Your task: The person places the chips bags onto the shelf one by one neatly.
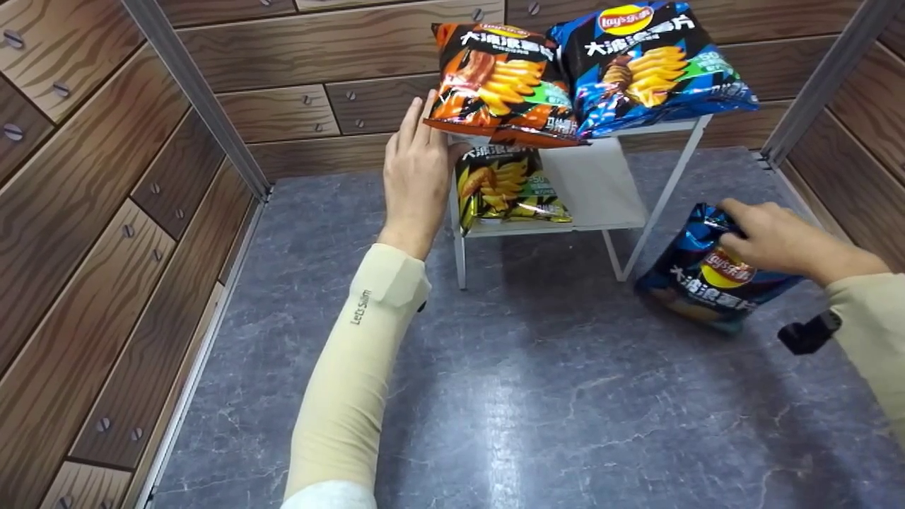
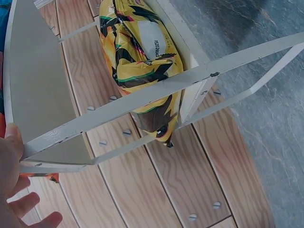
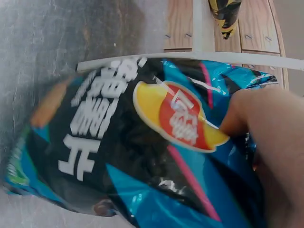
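Note:
My right hand (image 1: 771,237) grips the top end of a blue-and-black bag of chips (image 1: 707,283) beside the shelf's right leg. In the right wrist view the bag of chips (image 3: 128,142) fills much of the frame, its lettering slightly blurred. My left hand (image 1: 417,170) touches the upper left side of a small white two-tier shelf (image 1: 601,184), fingers mostly straight. In the left wrist view its thumb rests against the frame. On the top tier lie an orange bag of chips (image 1: 505,81) and another blue bag of chips (image 1: 650,67). A yellow-and-black bag of chips (image 1: 505,184) stands on the lower tier, at its left.
Wood-patterned panels (image 1: 261,42) enclose the back and both sides. Grey metal posts (image 1: 205,99) stand at the corners. The floor (image 1: 452,396) is dark grey and marbled. A small black device (image 1: 809,332) sits at the right wrist.

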`<state>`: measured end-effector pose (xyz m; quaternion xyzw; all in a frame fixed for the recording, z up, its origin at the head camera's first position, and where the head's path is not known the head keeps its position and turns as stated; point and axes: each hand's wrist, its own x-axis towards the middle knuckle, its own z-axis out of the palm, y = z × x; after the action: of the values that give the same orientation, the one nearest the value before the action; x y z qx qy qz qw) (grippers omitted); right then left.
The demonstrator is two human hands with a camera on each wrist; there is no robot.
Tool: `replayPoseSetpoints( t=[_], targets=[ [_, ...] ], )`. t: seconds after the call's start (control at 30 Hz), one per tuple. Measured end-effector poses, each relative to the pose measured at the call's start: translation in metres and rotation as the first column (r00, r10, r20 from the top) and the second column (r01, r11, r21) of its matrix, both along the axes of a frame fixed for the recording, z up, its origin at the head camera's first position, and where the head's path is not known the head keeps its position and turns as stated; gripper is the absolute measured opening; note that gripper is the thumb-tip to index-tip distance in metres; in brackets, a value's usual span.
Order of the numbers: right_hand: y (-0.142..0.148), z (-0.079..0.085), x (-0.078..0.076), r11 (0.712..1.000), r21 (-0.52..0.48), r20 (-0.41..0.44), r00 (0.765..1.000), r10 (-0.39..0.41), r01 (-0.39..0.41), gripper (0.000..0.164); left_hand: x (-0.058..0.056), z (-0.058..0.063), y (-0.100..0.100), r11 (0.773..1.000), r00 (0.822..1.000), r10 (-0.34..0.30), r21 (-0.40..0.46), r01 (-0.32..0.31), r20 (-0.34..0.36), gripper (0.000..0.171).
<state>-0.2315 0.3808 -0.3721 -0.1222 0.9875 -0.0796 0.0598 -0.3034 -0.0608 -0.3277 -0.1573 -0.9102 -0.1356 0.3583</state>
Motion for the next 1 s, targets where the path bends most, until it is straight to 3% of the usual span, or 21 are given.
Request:
replayPoseSetpoints(
  t=[0.3, 0.57, 1.0],
  targets=[
    [0.000, -0.008, -0.009, 1.000, -0.023, 0.133, 0.991, -0.008, 0.012, 0.056, -0.001, 0.000, 0.000, 1.000, 1.000, 0.009, -0.009, -0.009, 0.013, 0.066],
    [0.011, -0.026, -0.021, 0.995, -0.041, 0.107, 0.991, -0.085, 0.090, 0.055, -0.001, 0.001, 0.001, 0.999, 0.999, 0.027, -0.022, -0.026, 0.039, 0.066],
    [0.016, -0.053, -0.008, 0.982, -0.142, 0.057, 0.991, -0.119, 0.126, 0.056, -0.002, -0.001, 0.001, 1.000, 1.000, 0.013, -0.002, -0.013, 0.013, 0.066]
  ],
)
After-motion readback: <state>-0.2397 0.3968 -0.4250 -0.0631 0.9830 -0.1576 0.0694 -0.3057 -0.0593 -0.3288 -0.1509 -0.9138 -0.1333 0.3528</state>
